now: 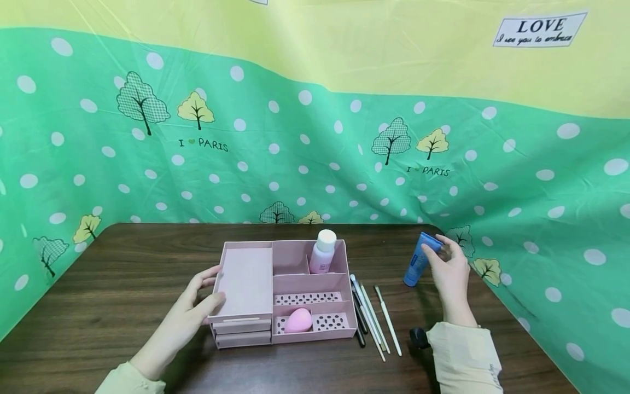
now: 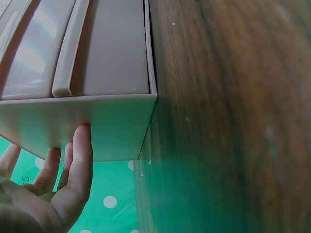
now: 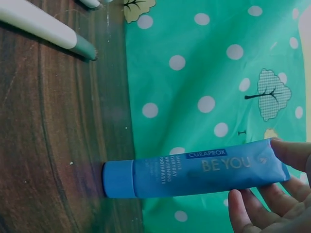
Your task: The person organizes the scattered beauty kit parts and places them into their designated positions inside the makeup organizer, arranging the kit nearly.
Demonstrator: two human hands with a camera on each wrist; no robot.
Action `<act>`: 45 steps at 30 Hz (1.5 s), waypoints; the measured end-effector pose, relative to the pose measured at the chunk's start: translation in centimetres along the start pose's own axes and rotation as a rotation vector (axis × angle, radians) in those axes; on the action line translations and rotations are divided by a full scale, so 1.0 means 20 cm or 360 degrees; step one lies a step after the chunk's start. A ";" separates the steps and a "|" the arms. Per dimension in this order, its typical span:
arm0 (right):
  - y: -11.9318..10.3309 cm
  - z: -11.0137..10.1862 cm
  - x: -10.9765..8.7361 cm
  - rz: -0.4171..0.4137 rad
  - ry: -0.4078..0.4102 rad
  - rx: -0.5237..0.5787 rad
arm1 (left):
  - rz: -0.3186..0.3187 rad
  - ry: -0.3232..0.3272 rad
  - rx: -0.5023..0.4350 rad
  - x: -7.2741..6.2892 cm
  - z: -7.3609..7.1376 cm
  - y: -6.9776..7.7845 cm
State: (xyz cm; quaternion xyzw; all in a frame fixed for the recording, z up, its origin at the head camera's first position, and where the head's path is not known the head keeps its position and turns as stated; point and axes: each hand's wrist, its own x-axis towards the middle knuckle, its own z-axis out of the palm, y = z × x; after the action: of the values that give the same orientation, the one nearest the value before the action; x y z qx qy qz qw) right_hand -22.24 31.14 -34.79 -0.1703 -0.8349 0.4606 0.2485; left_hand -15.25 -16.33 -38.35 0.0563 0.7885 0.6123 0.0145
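My right hand (image 1: 450, 271) pinches a blue toothpaste tube (image 1: 416, 265) by its flat crimped end. The tube (image 3: 209, 170) leans upright, cap down close over the wooden table, its "BE YOU" label showing in the right wrist view. At the left side of a pink desk organizer (image 1: 246, 279) is my left hand (image 1: 184, 309), thumb near the top edge and fingers against the side wall. In the left wrist view, those fingers (image 2: 82, 155) rest extended on the wall. A white-capped bottle (image 1: 323, 251) stands in a back compartment; a pink makeup sponge (image 1: 298, 320) lies in a front one.
Several makeup brushes (image 1: 371, 314) lie on the wooden table (image 1: 147, 284), right of the organizer. A small black object (image 1: 418, 338) shows by the right sleeve. A green and yellow patterned cloth (image 1: 275, 164) hangs behind the table and along its right side.
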 end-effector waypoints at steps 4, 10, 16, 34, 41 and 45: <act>0.01 0.00 0.00 0.0011 0.0016 0.0006 | 0.0003 -0.0003 -0.0006 0.00 0.00 0.00; 0.03 0.01 0.00 0.0019 0.0027 0.0002 | 0.0000 -0.0004 0.0002 0.00 0.00 0.00; 0.05 0.03 0.00 -0.0021 0.0042 0.0096 | -0.0007 -0.0011 0.0008 0.00 0.00 0.00; 0.06 0.06 0.01 -0.0061 0.0098 0.0147 | -0.0008 -0.0013 0.0019 0.00 0.00 0.00; 0.04 0.06 0.00 -0.0072 0.0113 0.0180 | -0.0003 -0.0012 0.0004 0.00 0.00 0.00; 0.03 0.06 -0.01 -0.0083 0.0115 0.0196 | -0.0001 -0.0004 0.0006 0.00 0.00 -0.01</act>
State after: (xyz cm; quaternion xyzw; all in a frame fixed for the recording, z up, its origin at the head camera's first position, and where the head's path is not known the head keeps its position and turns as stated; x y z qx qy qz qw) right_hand -22.74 30.56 -35.84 -0.1493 -0.7996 0.4981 0.3003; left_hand -15.31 -16.36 -38.48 0.0569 0.7895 0.6109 0.0155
